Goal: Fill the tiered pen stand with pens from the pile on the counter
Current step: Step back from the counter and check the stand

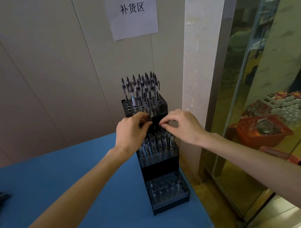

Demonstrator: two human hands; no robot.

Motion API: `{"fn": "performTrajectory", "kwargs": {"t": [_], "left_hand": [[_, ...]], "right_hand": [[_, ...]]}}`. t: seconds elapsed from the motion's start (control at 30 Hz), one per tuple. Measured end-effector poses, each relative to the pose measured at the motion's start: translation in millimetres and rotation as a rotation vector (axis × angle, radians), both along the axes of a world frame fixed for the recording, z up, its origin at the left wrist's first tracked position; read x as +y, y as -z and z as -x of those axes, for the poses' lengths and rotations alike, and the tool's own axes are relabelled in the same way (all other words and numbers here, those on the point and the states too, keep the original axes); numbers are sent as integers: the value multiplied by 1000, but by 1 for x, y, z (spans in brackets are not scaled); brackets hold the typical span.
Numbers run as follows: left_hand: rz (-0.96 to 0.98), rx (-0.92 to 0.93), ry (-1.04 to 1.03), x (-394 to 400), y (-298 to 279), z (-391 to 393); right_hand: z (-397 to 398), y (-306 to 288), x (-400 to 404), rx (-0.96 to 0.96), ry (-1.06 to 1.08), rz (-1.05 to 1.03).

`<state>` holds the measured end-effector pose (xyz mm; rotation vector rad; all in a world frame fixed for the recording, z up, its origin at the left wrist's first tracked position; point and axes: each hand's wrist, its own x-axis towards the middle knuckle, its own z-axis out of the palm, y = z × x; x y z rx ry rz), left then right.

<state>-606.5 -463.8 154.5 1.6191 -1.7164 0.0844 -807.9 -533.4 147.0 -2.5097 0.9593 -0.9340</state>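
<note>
Both hands meet over the stand's middle tier — left hand and right hand curled, pinching pen tops.

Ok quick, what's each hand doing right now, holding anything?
Left hand: fingers curled around dark pens at the stand's middle tier.
Right hand: fingertips pinched together at the pen tops; what it holds cannot be told.

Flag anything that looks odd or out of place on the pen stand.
Nothing is spilled or damaged. One pen with a teal band in the top tier of the stand differs from the dark pens around it.
</note>
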Motion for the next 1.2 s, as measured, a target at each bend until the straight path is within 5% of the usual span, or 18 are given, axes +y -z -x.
{"fn": "performTrajectory", "kwargs": {"t": [0.47, 1.2], "left_hand": [[-103, -84, -186, -5, -14, 7], [95, -31, -62, 0, -12, 9]], "right_hand": [[2, -4, -1, 31, -57, -34], [3, 0, -6, -7, -98, -42]]}}
